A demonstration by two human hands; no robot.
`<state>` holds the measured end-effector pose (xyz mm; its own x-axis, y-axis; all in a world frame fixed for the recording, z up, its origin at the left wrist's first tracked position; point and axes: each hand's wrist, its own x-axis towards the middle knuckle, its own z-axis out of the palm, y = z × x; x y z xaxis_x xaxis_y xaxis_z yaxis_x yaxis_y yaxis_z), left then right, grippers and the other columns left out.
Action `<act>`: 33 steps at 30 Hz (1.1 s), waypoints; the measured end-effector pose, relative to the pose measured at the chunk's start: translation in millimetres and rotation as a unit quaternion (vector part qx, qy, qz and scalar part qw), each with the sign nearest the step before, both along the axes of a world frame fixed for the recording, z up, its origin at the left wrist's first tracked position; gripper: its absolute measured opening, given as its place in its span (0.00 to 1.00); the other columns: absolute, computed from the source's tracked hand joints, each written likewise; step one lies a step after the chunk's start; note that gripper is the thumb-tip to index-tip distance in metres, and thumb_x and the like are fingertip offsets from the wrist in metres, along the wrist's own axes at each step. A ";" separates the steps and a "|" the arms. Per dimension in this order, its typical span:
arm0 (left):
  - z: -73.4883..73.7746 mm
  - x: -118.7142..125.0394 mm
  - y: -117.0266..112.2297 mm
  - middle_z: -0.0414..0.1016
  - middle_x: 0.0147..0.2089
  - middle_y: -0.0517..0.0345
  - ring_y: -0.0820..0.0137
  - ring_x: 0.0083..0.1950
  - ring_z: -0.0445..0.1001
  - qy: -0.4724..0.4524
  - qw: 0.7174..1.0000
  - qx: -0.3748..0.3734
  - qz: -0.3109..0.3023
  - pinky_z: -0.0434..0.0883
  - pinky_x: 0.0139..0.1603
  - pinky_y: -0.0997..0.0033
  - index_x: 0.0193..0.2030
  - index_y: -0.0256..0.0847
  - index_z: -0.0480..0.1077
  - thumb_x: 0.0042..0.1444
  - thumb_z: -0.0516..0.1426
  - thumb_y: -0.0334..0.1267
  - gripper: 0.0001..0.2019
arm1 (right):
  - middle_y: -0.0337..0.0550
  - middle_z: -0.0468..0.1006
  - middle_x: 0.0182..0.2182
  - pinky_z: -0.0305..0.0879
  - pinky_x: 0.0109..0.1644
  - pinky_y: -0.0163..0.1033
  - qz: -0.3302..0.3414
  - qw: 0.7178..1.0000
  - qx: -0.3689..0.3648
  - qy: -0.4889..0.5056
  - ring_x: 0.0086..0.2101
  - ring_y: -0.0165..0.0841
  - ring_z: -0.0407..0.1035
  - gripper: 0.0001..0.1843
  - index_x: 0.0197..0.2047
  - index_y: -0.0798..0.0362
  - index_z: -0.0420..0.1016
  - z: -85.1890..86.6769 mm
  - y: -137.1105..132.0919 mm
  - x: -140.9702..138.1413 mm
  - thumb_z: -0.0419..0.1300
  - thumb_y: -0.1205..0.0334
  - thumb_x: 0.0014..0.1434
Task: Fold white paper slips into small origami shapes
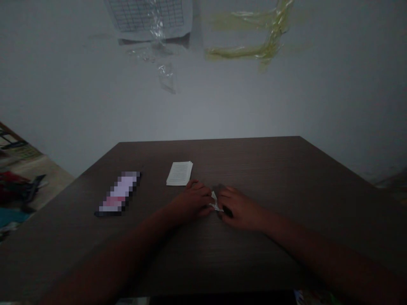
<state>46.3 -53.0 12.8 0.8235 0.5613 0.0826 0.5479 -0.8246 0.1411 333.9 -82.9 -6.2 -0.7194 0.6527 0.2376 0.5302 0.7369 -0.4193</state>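
Note:
My left hand (190, 202) and my right hand (241, 208) meet near the middle of the dark wood table (254, 169). Between their fingertips is a small folded piece of white paper (215, 202), and both hands press on it. A dark item (227, 211) shows under my right fingers, but I cannot tell what it is. Left of my hands lies a neat stack of white paper sheets (179, 173). Farther left is a long flat packet (118, 192) with a pixelated, unreadable surface.
The table's far edge meets a grey wall, which has a taped grid sheet (146, 15) and strips of yellowed tape (251, 46) high up. Beyond the table's left edge, a floor holds red, black and blue items (15, 195).

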 end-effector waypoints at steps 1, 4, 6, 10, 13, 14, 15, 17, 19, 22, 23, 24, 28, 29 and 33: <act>1.3 0.6 -1.6 0.92 0.58 0.53 0.51 0.66 0.86 -0.001 1.000 -0.002 0.005 0.74 0.81 0.45 0.59 0.47 0.90 0.83 0.71 0.33 0.06 | 0.52 0.90 0.53 0.82 0.73 0.64 -0.006 1.000 0.006 -0.006 0.56 0.51 0.83 0.05 0.51 0.47 0.87 -1.2 -0.8 -0.5 0.73 0.68 0.78; 4.3 1.6 -5.9 0.91 0.59 0.51 0.49 0.66 0.86 -0.005 1.000 0.002 0.012 0.74 0.82 0.43 0.56 0.45 0.89 0.82 0.71 0.32 0.04 | 0.53 0.89 0.54 0.83 0.71 0.63 -0.027 0.999 0.020 -0.019 0.57 0.52 0.82 0.05 0.49 0.47 0.87 -4.8 -2.0 -0.8 0.74 0.68 0.76; 3.8 1.9 -6.8 0.92 0.62 0.49 0.49 0.68 0.87 -0.006 1.000 0.005 0.009 0.74 0.83 0.42 0.55 0.43 0.89 0.82 0.71 0.31 0.03 | 0.52 0.89 0.53 0.83 0.72 0.64 -0.034 0.999 0.021 -0.024 0.56 0.52 0.82 0.05 0.49 0.47 0.88 -5.8 -1.9 -0.5 0.75 0.67 0.76; -1.1 2.2 -4.1 0.93 0.66 0.48 0.50 0.72 0.89 -0.013 1.000 -0.010 -0.013 0.76 0.84 0.44 0.56 0.43 0.89 0.81 0.73 0.31 0.03 | 0.51 0.89 0.51 0.82 0.72 0.64 -0.042 0.998 0.014 -0.033 0.55 0.51 0.83 0.05 0.48 0.47 0.89 -3.9 -0.2 0.1 0.74 0.68 0.77; -2.7 2.3 -2.7 0.94 0.66 0.50 0.53 0.71 0.91 -0.015 0.999 -0.026 -0.022 0.77 0.84 0.48 0.59 0.44 0.89 0.82 0.72 0.31 0.06 | 0.50 0.89 0.49 0.82 0.71 0.62 -0.049 0.998 0.002 -0.032 0.54 0.50 0.83 0.08 0.46 0.47 0.87 -1.3 2.3 0.7 0.71 0.69 0.79; -2.6 2.3 -2.8 0.95 0.66 0.50 0.53 0.72 0.91 -0.014 0.999 -0.031 -0.022 0.77 0.84 0.49 0.60 0.44 0.89 0.82 0.72 0.31 0.07 | 0.50 0.89 0.48 0.82 0.69 0.61 -0.049 0.998 -0.007 -0.028 0.53 0.49 0.83 0.09 0.45 0.47 0.87 -0.8 3.2 1.0 0.71 0.70 0.79; -2.4 2.4 -3.1 0.95 0.67 0.50 0.53 0.72 0.91 -0.013 0.999 -0.034 -0.020 0.77 0.84 0.50 0.61 0.45 0.89 0.82 0.72 0.31 0.08 | 0.49 0.89 0.47 0.82 0.68 0.59 -0.048 0.998 -0.016 -0.024 0.52 0.48 0.83 0.10 0.44 0.47 0.86 -0.7 4.2 1.3 0.70 0.71 0.79; -2.1 2.6 -4.1 0.95 0.68 0.49 0.52 0.73 0.92 -0.014 0.999 -0.039 -0.013 0.77 0.84 0.50 0.62 0.44 0.89 0.81 0.72 0.30 0.09 | 0.47 0.88 0.46 0.81 0.67 0.57 -0.047 0.998 -0.030 -0.013 0.50 0.46 0.82 0.11 0.44 0.47 0.85 -1.7 5.7 1.9 0.69 0.72 0.80; -2.2 2.8 -4.8 0.96 0.67 0.49 0.52 0.72 0.92 -0.018 0.999 -0.043 -0.008 0.78 0.84 0.48 0.63 0.43 0.89 0.81 0.72 0.30 0.09 | 0.46 0.88 0.47 0.80 0.67 0.56 -0.052 0.998 -0.033 -0.003 0.51 0.45 0.82 0.11 0.44 0.47 0.85 -4.5 6.8 2.3 0.70 0.72 0.79; -3.2 3.3 -4.8 0.95 0.66 0.49 0.51 0.71 0.93 -0.018 0.999 -0.047 -0.006 0.78 0.84 0.46 0.62 0.43 0.89 0.82 0.72 0.32 0.07 | 0.46 0.87 0.49 0.78 0.64 0.53 -0.065 0.997 -0.036 0.013 0.52 0.45 0.81 0.10 0.46 0.47 0.84 -10.1 8.8 2.8 0.71 0.72 0.78; -3.4 3.6 -4.6 0.95 0.66 0.48 0.51 0.71 0.93 -0.016 0.999 -0.046 -0.004 0.78 0.84 0.47 0.62 0.42 0.89 0.82 0.72 0.32 0.07 | 0.45 0.87 0.49 0.78 0.64 0.52 -0.068 0.997 -0.039 0.020 0.52 0.44 0.81 0.10 0.46 0.47 0.84 -11.6 9.7 3.1 0.71 0.73 0.78; -3.5 3.9 -4.3 0.95 0.66 0.47 0.51 0.70 0.93 -0.013 0.999 -0.046 -0.002 0.78 0.83 0.47 0.62 0.42 0.89 0.82 0.72 0.32 0.07 | 0.45 0.87 0.49 0.78 0.63 0.51 -0.070 0.996 -0.043 0.026 0.52 0.44 0.81 0.10 0.46 0.47 0.83 -12.7 10.7 3.5 0.70 0.73 0.78; -2.3 5.7 -4.7 0.95 0.66 0.47 0.50 0.69 0.93 -0.005 0.999 -0.044 0.009 0.78 0.81 0.48 0.62 0.41 0.89 0.82 0.73 0.32 0.07 | 0.44 0.87 0.50 0.78 0.62 0.50 -0.072 0.995 -0.063 0.038 0.53 0.43 0.82 0.11 0.47 0.46 0.84 -13.8 14.0 5.1 0.70 0.74 0.76; -1.8 6.1 -5.2 0.95 0.66 0.47 0.50 0.70 0.92 -0.004 0.999 -0.045 0.010 0.78 0.81 0.48 0.63 0.41 0.89 0.83 0.73 0.32 0.08 | 0.44 0.87 0.50 0.78 0.62 0.50 -0.074 0.995 -0.064 0.037 0.53 0.43 0.82 0.11 0.48 0.47 0.84 -14.0 14.4 5.1 0.70 0.74 0.76; -1.3 6.5 -7.1 0.93 0.68 0.48 0.49 0.71 0.91 0.007 0.999 -0.036 0.002 0.78 0.79 0.47 0.68 0.46 0.90 0.85 0.71 0.32 0.12 | 0.46 0.89 0.49 0.81 0.61 0.51 -0.086 0.995 -0.033 0.034 0.51 0.44 0.82 0.09 0.46 0.48 0.86 -18.5 15.7 2.9 0.70 0.72 0.77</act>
